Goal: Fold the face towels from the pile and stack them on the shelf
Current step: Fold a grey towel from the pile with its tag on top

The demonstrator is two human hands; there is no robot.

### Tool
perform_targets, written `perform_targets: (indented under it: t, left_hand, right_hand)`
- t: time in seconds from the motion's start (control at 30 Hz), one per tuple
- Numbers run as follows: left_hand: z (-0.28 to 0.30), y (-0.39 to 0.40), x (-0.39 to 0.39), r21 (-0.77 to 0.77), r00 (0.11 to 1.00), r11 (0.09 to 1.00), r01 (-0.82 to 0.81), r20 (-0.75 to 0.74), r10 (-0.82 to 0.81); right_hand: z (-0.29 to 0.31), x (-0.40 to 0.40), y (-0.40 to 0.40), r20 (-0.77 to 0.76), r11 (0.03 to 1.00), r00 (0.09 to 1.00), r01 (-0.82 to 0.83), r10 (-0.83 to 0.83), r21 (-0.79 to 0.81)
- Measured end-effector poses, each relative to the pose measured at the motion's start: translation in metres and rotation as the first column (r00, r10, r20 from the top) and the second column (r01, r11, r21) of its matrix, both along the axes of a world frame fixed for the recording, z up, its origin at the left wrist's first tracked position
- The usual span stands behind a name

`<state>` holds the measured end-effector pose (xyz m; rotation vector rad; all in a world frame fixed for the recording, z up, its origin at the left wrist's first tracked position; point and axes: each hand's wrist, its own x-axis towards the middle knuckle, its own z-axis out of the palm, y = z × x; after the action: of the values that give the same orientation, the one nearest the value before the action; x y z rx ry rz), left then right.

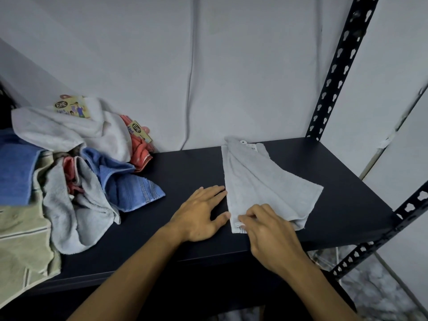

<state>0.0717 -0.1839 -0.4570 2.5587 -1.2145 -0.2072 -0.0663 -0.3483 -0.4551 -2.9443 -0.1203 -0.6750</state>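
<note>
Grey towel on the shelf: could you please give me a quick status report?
Left hand flat beside grey towel, fingertips at its edge. Right hand pinching the near corner. Towel partly folded on shelf. Unfolded pile off left, nothing in the way.

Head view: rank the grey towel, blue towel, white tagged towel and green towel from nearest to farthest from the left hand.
From the left hand:
1. Grey towel, just right of it, fingertips at its edge.
2. Blue towel, left, at the pile's near side.
3. White tagged towel and green towel, both far left; too close to call.
</note>
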Motion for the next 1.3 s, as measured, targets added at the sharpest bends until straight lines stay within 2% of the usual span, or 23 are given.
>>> perform_targets:
  t: [0.1,0.3,0.4,0.57,0.73,0.87,0.93,1.0,1.1,1.2,1.3]
  left_hand:
    - [-0.001,-0.001,0.0,0.001,1.0,1.0,0.002,0.012,-0.002]
    - [-0.003,-0.002,0.001,-0.005,1.0,1.0,0.008,0.021,-0.008]
    - [-0.004,-0.001,0.001,-0.011,1.0,1.0,0.006,0.024,-0.006]
    - [-0.003,-0.002,0.001,-0.018,1.0,1.0,-0.008,0.023,0.009]
    - [0.001,-0.002,-0.003,-0.03,1.0,0.999,-0.015,-0.003,0.015]
    - [0.004,0.002,-0.002,-0.174,0.976,0.971,-0.167,-0.171,0.137]
    - [0.009,0.0,-0.002,-0.218,0.972,0.956,-0.197,-0.171,0.161]
    - [0.013,-0.011,-0.003,-0.163,0.99,0.978,-0.13,-0.081,0.118]
    - [0.011,-0.034,0.004,0.04,0.999,0.999,-0.033,0.042,0.032]
    - [0.007,-0.054,0.023,0.23,0.999,0.972,-0.042,0.043,0.033]
    - [0.01,-0.072,0.045,0.296,0.997,0.952,-0.071,0.045,0.061]
  right_hand:
    - [-0.002,0.001,-0.001,0.03,1.0,1.0,-0.004,0.004,0.004]
    - [-0.007,0.001,0.0,0.241,0.994,0.97,-0.066,0.044,0.087]
    - [-0.009,0.002,0.001,0.282,0.993,0.958,-0.082,0.054,0.086]
    - [-0.016,0.001,-0.002,0.188,0.996,0.979,-0.083,0.08,0.01]
    - [-0.012,-0.004,-0.003,0.051,0.994,0.993,-0.108,0.107,0.028]
    - [-0.006,-0.01,-0.003,-0.041,0.994,0.993,-0.108,0.109,0.033]
    - [-0.005,-0.011,-0.004,-0.025,0.994,0.995,-0.092,0.094,0.059]
    - [-0.007,-0.01,-0.003,0.001,0.994,0.997,-0.079,0.079,0.079]
    - [-0.018,-0.009,0.001,-0.058,0.995,0.994,-0.086,0.089,0.055]
    - [-0.028,-0.014,0.002,-0.157,0.998,0.985,-0.067,0.066,-0.002]
    - [-0.029,-0.016,0.0,-0.179,0.998,0.982,-0.06,0.063,0.02]
